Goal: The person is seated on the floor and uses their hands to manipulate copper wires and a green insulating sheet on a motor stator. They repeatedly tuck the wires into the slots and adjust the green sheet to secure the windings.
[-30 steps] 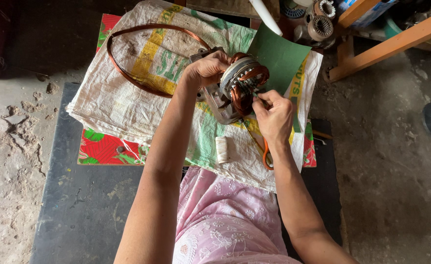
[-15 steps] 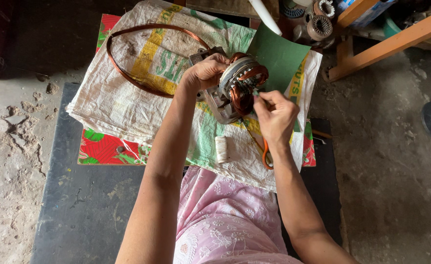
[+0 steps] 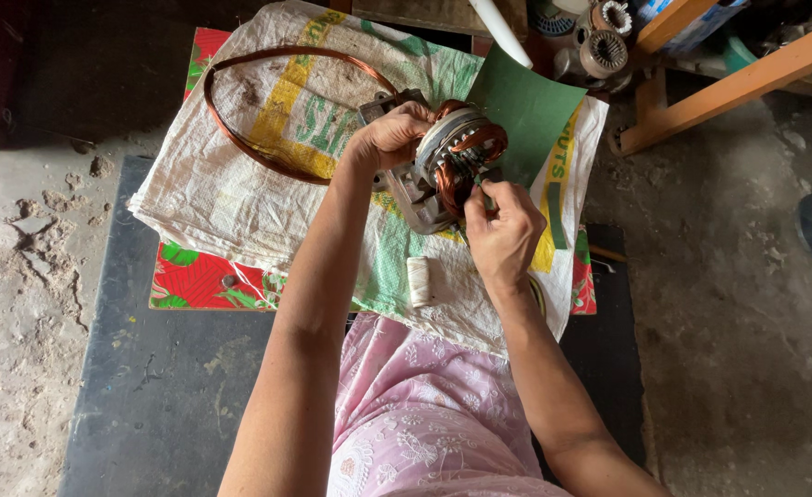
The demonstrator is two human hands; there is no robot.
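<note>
Between my two hands, right at the middle of the mat, sits the motor stator (image 3: pixel 447 166), and I've got it tipped on edge. My left hand (image 3: pixel 389 136) is wrapped over its far-left rim, fingers curled shut around the metal frame, holding it steady. My right hand (image 3: pixel 502 230) comes at it from the near-right side, thumb and fingertips pinched together on a thin green strip (image 3: pixel 482 181) right at the face of the copper windings. Whether that strip is already seated in a slot I can't tell; my fingers cover the spot.

So the stator lies just up and left of my right hand, touching it, and the right is the one doing the fine work while the left only braces. Its open face points to the right and a little toward me, straight at the pinching fingers; its bore axis runs roughly left-far to right-near, and that's the line the strip has to follow, as I judge it.

Out from there: a green sheet (image 3: pixel 530 110) lies just beyond the stator on the far right, partly tucked behind it. Near my right wrist a small spool of white thread (image 3: pixel 420 281) rests on the woven sack (image 3: pixel 240 193). Far left on the sack, well apart from my hands, loops a big coil of copper wire (image 3: pixel 240 138). An orange wooden frame (image 3: pixel 737 78) stands off at the far right.
</note>
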